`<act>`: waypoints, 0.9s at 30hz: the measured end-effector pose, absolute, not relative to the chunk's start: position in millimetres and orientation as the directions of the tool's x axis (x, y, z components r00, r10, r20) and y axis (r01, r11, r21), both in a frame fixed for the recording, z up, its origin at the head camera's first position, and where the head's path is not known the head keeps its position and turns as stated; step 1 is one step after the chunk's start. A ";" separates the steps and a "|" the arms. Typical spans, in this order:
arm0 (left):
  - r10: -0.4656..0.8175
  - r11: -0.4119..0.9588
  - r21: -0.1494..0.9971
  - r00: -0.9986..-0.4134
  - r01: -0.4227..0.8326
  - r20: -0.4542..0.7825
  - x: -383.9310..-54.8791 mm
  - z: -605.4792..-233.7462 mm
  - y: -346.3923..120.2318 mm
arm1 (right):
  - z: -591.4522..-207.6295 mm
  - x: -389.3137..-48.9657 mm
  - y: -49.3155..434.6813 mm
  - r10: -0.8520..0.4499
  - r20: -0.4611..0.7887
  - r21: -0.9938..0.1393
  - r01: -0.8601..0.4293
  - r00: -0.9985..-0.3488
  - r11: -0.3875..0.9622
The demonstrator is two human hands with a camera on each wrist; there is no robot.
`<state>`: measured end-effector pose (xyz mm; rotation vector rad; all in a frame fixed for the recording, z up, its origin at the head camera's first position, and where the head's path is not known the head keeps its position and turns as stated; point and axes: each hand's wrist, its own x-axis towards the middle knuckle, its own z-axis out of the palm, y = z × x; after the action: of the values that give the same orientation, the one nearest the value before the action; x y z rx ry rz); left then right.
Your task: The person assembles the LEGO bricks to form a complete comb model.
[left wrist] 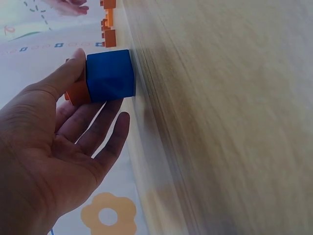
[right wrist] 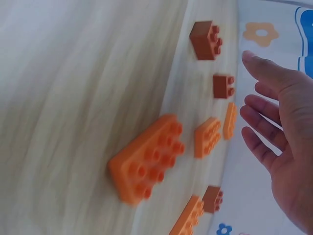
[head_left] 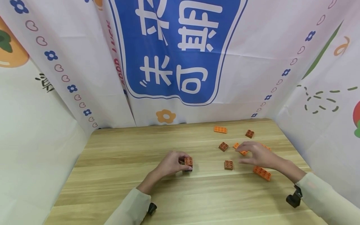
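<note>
My left hand (head_left: 170,163) pinches a reddish-brown toy brick (head_left: 188,161) between thumb and fingers, left of the table's middle. Below that brick is a blue block (left wrist: 110,74), plain in the left wrist view; the two touch face to face. My right hand (head_left: 258,155) hovers over the loose bricks at the right, holding nothing, its fingers apart and slightly bent. Nearest to it are an orange brick (head_left: 240,149), partly hidden by the fingers, a brown square brick (head_left: 228,165) and a long orange brick (head_left: 262,173).
Two more brown square bricks (head_left: 223,146) lie farther back, one near the back right (head_left: 249,133). A flat orange brick (head_left: 220,129) is close to the rear edge; another orange piece (head_left: 266,147) shows behind the right hand. Printed cloth (head_left: 239,106) walls the wooden table (head_left: 121,150).
</note>
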<state>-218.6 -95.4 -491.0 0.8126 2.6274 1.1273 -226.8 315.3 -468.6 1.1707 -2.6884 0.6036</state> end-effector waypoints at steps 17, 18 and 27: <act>0.525 0.561 0.738 -0.850 0.375 0.033 -220.7 -490.7 -94.5 | -477.8 -210.1 356.0 -0.675 0.167 -0.305 -0.689 -0.719 0.658; 0.523 0.563 0.736 -0.852 0.375 0.034 -220.6 -490.7 -94.5 | -478.3 -209.2 357.6 -0.676 0.168 -0.304 -0.690 -0.718 0.657; 0.505 0.595 0.711 -0.862 0.375 0.032 -218.8 -490.4 -94.5 | -487.1 -197.4 373.1 -0.676 0.196 -0.271 -0.701 -0.711 0.659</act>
<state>-218.8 -94.5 -490.4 0.7373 2.6477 1.1192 -197.4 373.1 -487.1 1.1599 -2.7898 0.5059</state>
